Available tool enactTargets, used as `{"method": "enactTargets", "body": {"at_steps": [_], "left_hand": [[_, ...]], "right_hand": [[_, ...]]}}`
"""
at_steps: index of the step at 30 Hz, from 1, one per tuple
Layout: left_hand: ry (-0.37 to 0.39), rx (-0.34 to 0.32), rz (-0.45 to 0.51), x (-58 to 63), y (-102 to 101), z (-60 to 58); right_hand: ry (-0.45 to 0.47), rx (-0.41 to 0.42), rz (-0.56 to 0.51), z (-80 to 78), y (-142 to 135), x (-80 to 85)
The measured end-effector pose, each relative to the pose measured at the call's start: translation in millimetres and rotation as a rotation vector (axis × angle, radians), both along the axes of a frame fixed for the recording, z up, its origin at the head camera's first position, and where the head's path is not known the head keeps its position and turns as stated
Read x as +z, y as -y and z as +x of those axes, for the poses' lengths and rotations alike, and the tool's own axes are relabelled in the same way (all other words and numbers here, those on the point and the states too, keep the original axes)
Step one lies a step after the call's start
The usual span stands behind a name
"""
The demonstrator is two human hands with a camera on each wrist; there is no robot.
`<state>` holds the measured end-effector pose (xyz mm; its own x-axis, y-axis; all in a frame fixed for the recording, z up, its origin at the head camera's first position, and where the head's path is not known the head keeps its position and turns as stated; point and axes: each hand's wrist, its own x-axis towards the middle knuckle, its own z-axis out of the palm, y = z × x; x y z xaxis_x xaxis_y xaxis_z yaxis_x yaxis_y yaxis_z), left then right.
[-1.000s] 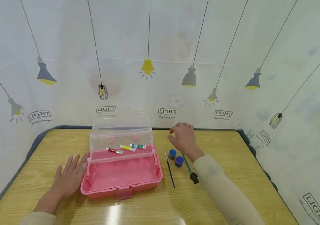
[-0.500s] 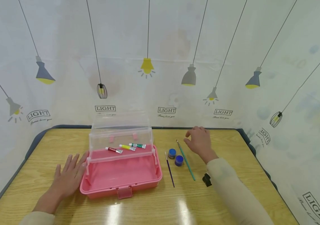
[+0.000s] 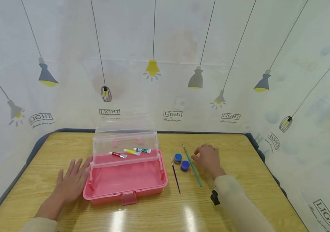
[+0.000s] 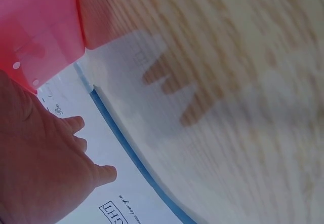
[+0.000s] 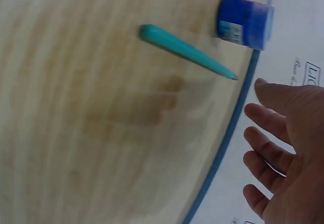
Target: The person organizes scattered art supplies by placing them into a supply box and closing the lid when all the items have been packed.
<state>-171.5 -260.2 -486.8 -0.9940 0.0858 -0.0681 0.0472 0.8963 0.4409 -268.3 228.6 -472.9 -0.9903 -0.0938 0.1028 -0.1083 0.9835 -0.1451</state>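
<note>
My left hand (image 3: 72, 178) lies with straight fingers along the left side of a pink plastic box (image 3: 127, 178). In the left wrist view the box's wall (image 4: 40, 26) stands beside that hand (image 4: 45, 158). To the right of the green paintbrush (image 3: 193, 167) is my right hand (image 3: 208, 159), its fingers loosely bent and holding nothing. The right wrist view shows this hand (image 5: 298, 138) apart from the brush's teal handle (image 5: 187, 50) and from a blue-lidded paint jar (image 5: 240, 22). Three paint tubes, red (image 3: 118, 155), yellow (image 3: 132, 152) and green (image 3: 142, 150), lie in the box's raised clear tray.
Two blue paint jars, one farther back (image 3: 177, 158) and one nearer (image 3: 185, 166), stand between the green brush and a purple paintbrush (image 3: 175, 175). The box's clear lid (image 3: 125, 124) stands up behind it. A printed wall cloth (image 3: 240, 96) hangs beyond the wooden table (image 3: 249, 180).
My right hand has moved right from above the green brush, uncovering it, then come nearer and lower. The left hand, box, jars and brushes stay in place.
</note>
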Motion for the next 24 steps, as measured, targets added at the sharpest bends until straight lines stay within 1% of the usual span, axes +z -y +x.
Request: {"method": "enactTargets", "body": {"at_steps": [6,11,17,24], "left_hand": [[-0.003,-0.002,0.003,-1.4,0.6,-0.9],[0.002,-0.002,0.009,-3.1,1.0,-1.6],[0.0,-0.008,0.007,-1.5,0.9,-0.8],[-0.008,-0.008,-0.005,-0.6,-0.4,-0.3]], "right_hand": [[0.019,-0.017,-0.064,1.7,-4.7,-16.8],[0.003,0.016,-0.091,2.6,-4.6,-24.9],[0.017,0.023,-0.082,5.3,-3.5,-29.9],[0.009,0.019,-0.072,6.7,-4.7,-29.7]]}}
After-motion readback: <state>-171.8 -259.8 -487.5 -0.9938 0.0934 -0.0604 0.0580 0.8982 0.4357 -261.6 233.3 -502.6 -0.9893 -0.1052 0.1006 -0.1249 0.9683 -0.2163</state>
